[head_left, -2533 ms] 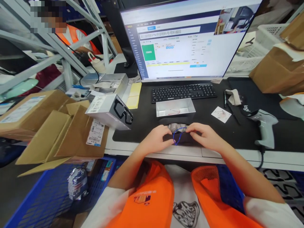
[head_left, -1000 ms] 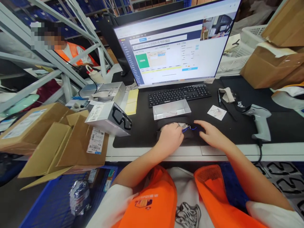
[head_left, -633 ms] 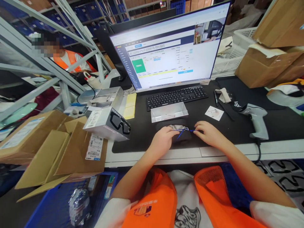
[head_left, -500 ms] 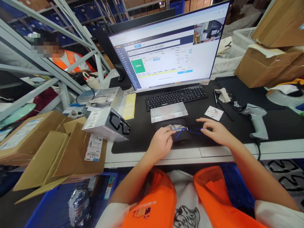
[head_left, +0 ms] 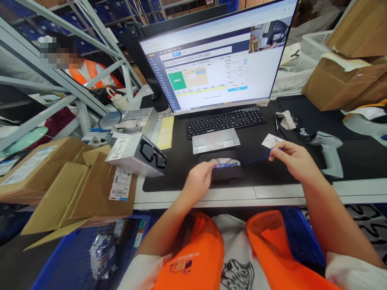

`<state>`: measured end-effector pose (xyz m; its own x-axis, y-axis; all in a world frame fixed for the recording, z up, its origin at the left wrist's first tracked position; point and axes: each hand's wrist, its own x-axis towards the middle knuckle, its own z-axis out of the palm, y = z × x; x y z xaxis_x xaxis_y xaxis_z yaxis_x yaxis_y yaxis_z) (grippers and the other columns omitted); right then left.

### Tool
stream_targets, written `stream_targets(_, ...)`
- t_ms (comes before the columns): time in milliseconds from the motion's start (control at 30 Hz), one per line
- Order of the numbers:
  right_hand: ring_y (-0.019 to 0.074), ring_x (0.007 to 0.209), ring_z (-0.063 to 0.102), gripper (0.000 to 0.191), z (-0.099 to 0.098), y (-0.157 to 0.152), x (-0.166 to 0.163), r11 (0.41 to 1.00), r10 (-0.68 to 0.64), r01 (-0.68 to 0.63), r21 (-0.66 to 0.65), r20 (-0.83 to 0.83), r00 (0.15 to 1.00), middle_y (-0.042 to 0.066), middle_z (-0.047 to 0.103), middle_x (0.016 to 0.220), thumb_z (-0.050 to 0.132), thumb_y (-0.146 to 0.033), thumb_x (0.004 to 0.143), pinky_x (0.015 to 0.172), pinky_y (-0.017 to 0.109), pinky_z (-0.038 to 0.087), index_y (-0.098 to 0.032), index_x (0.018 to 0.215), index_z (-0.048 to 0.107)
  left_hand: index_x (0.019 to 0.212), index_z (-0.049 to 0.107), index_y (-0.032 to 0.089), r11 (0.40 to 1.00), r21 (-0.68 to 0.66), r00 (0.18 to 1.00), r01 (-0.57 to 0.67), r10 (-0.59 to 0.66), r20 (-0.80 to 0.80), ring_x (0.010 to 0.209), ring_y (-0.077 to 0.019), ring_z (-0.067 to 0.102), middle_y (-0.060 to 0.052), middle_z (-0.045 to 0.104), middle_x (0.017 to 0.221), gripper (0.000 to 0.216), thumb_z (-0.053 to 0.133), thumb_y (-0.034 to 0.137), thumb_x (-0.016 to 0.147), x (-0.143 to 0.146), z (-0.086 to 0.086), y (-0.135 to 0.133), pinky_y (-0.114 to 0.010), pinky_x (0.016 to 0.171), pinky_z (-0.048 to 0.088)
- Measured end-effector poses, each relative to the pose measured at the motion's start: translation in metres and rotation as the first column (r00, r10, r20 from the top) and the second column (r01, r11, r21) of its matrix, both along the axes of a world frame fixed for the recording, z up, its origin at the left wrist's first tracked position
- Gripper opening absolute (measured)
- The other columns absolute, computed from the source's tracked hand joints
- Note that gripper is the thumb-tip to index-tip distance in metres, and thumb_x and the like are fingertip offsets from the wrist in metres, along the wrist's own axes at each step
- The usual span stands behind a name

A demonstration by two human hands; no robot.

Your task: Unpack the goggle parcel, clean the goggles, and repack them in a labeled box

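Note:
A thin blue cord [head_left: 225, 165] is bunched in loops at the fingertips of my left hand [head_left: 198, 177], which pinches it. My right hand [head_left: 292, 158] is closed on the far end of the cord, to the right, and a single strand runs between the hands. Beneath the loops lies a black case [head_left: 225, 177] with crumpled grey material [head_left: 220, 161] showing in its opening. Behind the case stands an open silver box tray [head_left: 216, 141]. A small white card [head_left: 270, 140] lies partly behind my right hand.
On the left, a goggles box [head_left: 139, 155] stands beside an open carton [head_left: 78, 189]. Behind are a keyboard [head_left: 226, 121] and monitor [head_left: 211, 68]. To the right lies a barcode scanner [head_left: 328, 151]. A person in an orange vest [head_left: 90, 72] is beyond the metal frame.
My right hand has moved right and slightly away, its fingers closing on the cord and drawing a strand out. My left hand has shifted slightly left, and the cord's loops lie closer together.

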<state>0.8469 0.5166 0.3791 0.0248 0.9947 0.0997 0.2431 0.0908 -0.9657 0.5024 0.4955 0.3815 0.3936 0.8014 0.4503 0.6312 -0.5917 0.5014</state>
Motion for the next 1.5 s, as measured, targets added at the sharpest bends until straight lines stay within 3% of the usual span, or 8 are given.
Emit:
stream_targets(167, 0.0213, 0.075, 0.067, 0.030, 0.031, -0.004, -0.050, 0.989, 0.023, -0.028, 0.147, 0.035, 0.999, 0.004, 0.071, 0.078, 0.072, -0.052, 0.088, 0.073, 0.034, 0.051, -0.023, 0.080, 0.068, 0.107, 0.075, 0.018, 0.998, -0.014, 0.989, -0.058, 0.055, -0.139, 0.094, -0.0216, 0.067, -0.008, 0.073, 0.099, 0.024, 0.051, 0.016, 0.101, -0.007, 0.015, 0.008, -0.037, 0.087, 0.057)
stream_targets(400, 0.0200, 0.083, 0.067, 0.013, 0.025, 0.000, -0.123, 0.871, 0.384, -0.467, 0.155, 0.379, 0.842, 0.005, 0.074, 0.090, 0.065, -0.028, 0.093, 0.078, 0.032, 0.051, -0.021, 0.089, 0.074, 0.105, 0.074, 0.016, 0.999, -0.051, 0.973, -0.009, -0.003, -0.231, 0.090, -0.0216, 0.062, -0.008, 0.067, 0.096, 0.031, 0.044, 0.008, 0.100, -0.018, 0.012, 0.005, -0.037, 0.083, 0.053)
stream_targets(500, 0.0233, 0.095, 0.068, 0.016, 0.015, -0.006, -0.130, 0.808, 0.447, -0.575, 0.130, 0.501, 0.741, 0.007, 0.074, 0.100, 0.065, -0.030, 0.095, 0.086, 0.035, 0.051, -0.019, 0.101, 0.075, 0.105, 0.070, 0.017, 0.998, -0.047, 0.985, -0.041, 0.032, -0.172, 0.090, -0.0214, 0.063, -0.007, 0.071, 0.097, 0.025, 0.047, 0.011, 0.101, -0.028, 0.004, 0.000, -0.037, 0.085, 0.052)
stream_targets(767, 0.0193, 0.083, 0.068, 0.030, 0.026, -0.019, -0.127, 0.824, 0.442, -0.567, 0.022, 0.601, 0.665, 0.004, 0.075, 0.095, 0.059, -0.016, 0.092, 0.076, 0.030, 0.045, -0.016, 0.120, 0.068, 0.106, 0.067, 0.016, 0.991, 0.088, 0.991, -0.101, 0.108, -0.078, 0.094, -0.0225, 0.065, -0.008, 0.070, 0.099, 0.013, 0.055, 0.018, 0.102, -0.031, -0.011, 0.004, -0.037, 0.086, 0.053)
stream_targets(933, 0.0176, 0.082, 0.065, 0.015, 0.020, -0.023, -0.126, 0.827, 0.399, -0.562, 0.028, 0.675, 0.620, 0.004, 0.071, 0.091, 0.056, -0.018, 0.099, 0.076, 0.029, 0.042, -0.017, 0.099, 0.071, 0.098, 0.068, 0.017, 0.992, 0.106, 0.995, -0.063, 0.071, -0.074, 0.088, -0.0213, 0.064, -0.007, 0.070, 0.092, 0.021, 0.051, 0.026, 0.105, -0.033, -0.011, 0.000, -0.036, 0.082, 0.052)
stream_targets(1100, 0.0155, 0.074, 0.058, 0.027, 0.016, -0.024, -0.126, 0.778, 0.347, -0.625, 0.064, 0.786, 0.512, 0.007, 0.064, 0.091, 0.052, -0.024, 0.104, 0.071, 0.030, 0.039, -0.017, 0.092, 0.076, 0.110, 0.073, 0.017, 0.977, 0.207, 0.990, 0.052, -0.024, -0.136, 0.121, -0.0313, 0.060, -0.018, 0.063, 0.130, 0.040, 0.056, 0.052, 0.101, -0.023, -0.004, -0.013, -0.048, 0.099, 0.050)
stream_targets(1233, 0.0182, 0.078, 0.060, 0.018, 0.011, -0.024, -0.123, 0.737, 0.386, -0.666, 0.115, 0.738, 0.554, 0.006, 0.064, 0.087, 0.057, -0.018, 0.097, 0.074, 0.032, 0.044, -0.015, 0.090, 0.074, 0.104, 0.075, 0.018, 0.967, 0.158, 0.969, 0.199, -0.170, -0.181, 0.139, -0.0335, 0.050, -0.018, 0.056, 0.144, 0.032, 0.062, 0.047, 0.100, -0.007, 0.001, -0.009, -0.051, 0.113, 0.043)
stream_targets(1500, 0.0298, 0.125, 0.058, 0.040, -0.019, -0.029, -0.071, 0.797, 0.175, -0.451, 0.401, 0.562, 0.808, 0.016, 0.059, 0.134, 0.066, -0.027, 0.094, 0.105, 0.048, 0.052, -0.020, 0.133, 0.060, 0.085, 0.073, 0.018, 0.995, -0.005, 0.974, 0.100, -0.099, -0.203, 0.147, -0.0348, 0.043, -0.014, 0.055, 0.149, 0.026, 0.061, 0.035, 0.100, -0.019, -0.001, -0.004, -0.058, 0.117, 0.038)
